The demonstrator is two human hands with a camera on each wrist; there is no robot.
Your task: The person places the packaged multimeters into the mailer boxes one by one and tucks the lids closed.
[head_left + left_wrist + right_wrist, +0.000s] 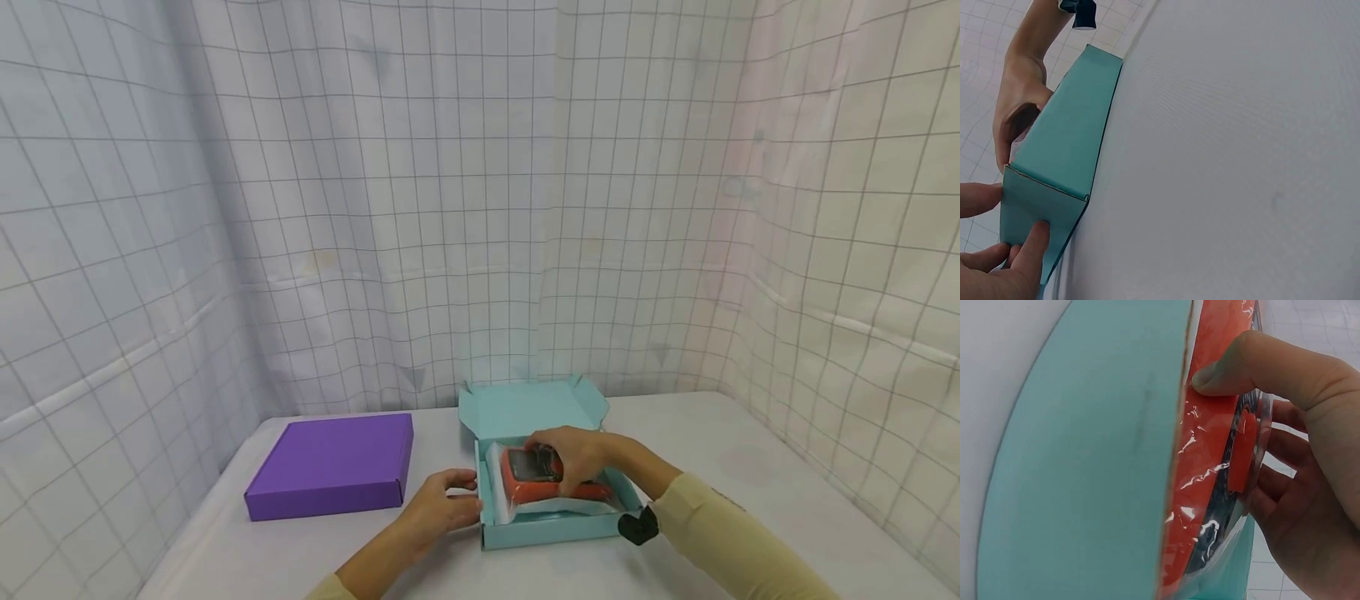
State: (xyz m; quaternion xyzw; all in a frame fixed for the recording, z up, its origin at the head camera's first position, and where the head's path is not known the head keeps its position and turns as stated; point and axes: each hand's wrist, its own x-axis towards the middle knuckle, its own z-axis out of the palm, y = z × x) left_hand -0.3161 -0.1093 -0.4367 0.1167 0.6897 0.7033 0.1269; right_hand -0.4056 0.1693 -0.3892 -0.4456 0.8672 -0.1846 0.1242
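Observation:
A light teal cardboard box (pixel 555 530) stands on the table with its lid (pixel 528 408) folded back. Inside it lies an orange and black device (pixel 532 492) with a dark screen, wrapped in clear plastic. My right hand (pixel 576 454) reaches in from above and grips the device, thumb on the near side and fingers over the far side. In the right wrist view the thumb presses the orange casing (pixel 1204 444) through the wrap. My left hand (pixel 438 508) is at the box's left wall, its fingertips touching the side panel (pixel 1029 200) and upper edge in the left wrist view.
A closed purple box (pixel 333 467) lies to the left on the white table (pixel 720 467). Grid-patterned white curtains (pixel 480 208) hang behind the table and along both sides. A dark heart-shaped piece (pixel 639 526) shows beside my right wrist, at the box's front right corner.

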